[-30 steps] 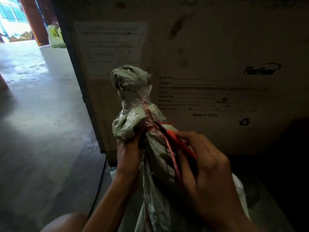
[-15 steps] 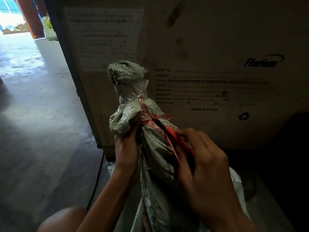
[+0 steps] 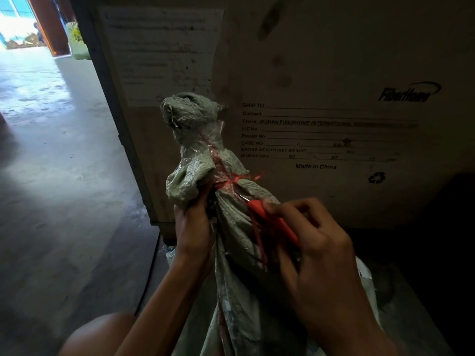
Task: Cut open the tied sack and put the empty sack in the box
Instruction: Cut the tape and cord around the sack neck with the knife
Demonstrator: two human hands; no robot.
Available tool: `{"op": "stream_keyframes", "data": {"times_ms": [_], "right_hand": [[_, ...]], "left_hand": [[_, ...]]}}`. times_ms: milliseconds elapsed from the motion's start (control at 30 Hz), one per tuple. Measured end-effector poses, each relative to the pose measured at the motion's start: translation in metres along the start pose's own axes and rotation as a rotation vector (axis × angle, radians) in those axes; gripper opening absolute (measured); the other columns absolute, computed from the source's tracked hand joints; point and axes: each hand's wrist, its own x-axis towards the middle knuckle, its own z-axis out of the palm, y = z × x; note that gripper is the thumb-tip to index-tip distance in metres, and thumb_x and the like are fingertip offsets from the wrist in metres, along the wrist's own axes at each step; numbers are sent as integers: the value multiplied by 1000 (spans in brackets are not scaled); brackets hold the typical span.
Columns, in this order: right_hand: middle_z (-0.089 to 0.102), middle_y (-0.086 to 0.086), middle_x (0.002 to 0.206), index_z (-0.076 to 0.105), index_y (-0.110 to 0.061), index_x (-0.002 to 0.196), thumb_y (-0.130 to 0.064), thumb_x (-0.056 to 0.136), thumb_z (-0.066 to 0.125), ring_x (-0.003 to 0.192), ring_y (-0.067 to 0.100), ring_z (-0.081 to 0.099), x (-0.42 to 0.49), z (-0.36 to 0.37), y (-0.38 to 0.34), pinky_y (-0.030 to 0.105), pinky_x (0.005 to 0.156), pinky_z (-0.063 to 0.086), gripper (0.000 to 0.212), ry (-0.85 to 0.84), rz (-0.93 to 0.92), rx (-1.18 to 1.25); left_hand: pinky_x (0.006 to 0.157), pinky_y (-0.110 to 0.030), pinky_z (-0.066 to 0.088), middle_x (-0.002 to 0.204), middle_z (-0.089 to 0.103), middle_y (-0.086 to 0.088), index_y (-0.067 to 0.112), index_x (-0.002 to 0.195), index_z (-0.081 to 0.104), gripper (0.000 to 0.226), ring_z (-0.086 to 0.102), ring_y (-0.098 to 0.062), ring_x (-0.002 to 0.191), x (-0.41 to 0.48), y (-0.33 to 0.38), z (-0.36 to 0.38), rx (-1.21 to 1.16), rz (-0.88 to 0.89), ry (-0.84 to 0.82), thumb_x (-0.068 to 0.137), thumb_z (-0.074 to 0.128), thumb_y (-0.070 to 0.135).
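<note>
Two hands on grey sack (image 3: pixel 239 227), upright before wooden crate (image 3: pixel 321 73). Left hand (image 3: pixel 194 227) grips bunched neck below red tie (image 3: pixel 231 181). Right hand (image 3: pixel 321 255) holds red cutter (image 3: pixel 270 219), blade near tie.

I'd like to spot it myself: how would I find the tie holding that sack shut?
Start at the big crate printed "Made in China". Before it stands a grey-green woven sack. The tie is the thin red string knotted around its neck, the only bright band there.
</note>
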Motion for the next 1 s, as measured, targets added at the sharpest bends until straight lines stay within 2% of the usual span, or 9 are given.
{"op": "stream_keyframes", "data": {"times_ms": [100,167,233,333,500,633,767,867,1000], "right_hand": [[59,1,115,62,-27,123,-12,79,69,95,16,64,-1,1,1,24,81,55,47,29,-7,24],[60,3,113,62,-25,123,-20,77,62,95,20,64,-1,0,0,32,79,59,47,55,-22,34],[59,3,113,60,-28,124,-23,76,60,97,22,63,-1,0,2,37,78,59,49,65,-34,32],[57,0,113,58,-31,126,-26,77,60,96,21,61,-1,-1,5,39,75,59,49,66,-42,22],[57,-1,111,58,-32,127,-26,82,61,95,19,58,-1,-1,7,38,74,56,45,64,-52,-15],[55,-6,109,56,-38,122,-25,79,64,93,17,58,0,-2,9,39,74,55,46,59,-54,-4],[56,-6,107,57,-38,119,-28,78,64,91,16,57,0,-2,9,36,74,54,43,60,-39,-28],[55,-7,107,57,-39,119,-30,79,63,91,16,57,0,-1,10,37,73,54,41,36,-19,-30],[57,-6,103,59,-37,114,-27,76,64,88,17,59,2,-4,11,39,72,54,39,58,-25,-37]], "left_hand": [[98,-52,54,109,77,-3,30,104,74,20,72,-25,107,0,-2,1,-14,-9,-9,88,67,40],[92,-45,57,100,78,2,33,96,76,20,74,-18,98,-1,-2,1,-14,-3,-20,83,64,41],[84,-38,58,93,78,4,33,92,76,22,74,-13,90,-2,-3,1,7,9,-43,80,60,41],[76,-31,59,90,78,6,27,99,71,31,74,-10,86,-2,-5,0,29,11,-45,76,60,45],[82,-34,61,103,78,2,19,117,67,59,75,-14,96,-2,-4,3,27,1,-19,70,64,53],[87,-37,61,117,74,-8,10,129,62,67,72,-21,106,-3,-4,4,4,-11,-1,76,67,52],[83,-34,61,114,74,-7,13,124,64,52,73,-20,103,-3,-5,4,-13,-43,-19,84,64,47],[87,-39,60,114,74,-8,18,117,67,41,72,-23,105,-3,-6,4,10,-41,-27,87,63,46],[92,-49,58,116,71,-16,20,112,70,40,69,-34,106,-2,-8,4,-10,-50,-59,83,67,46]]}}
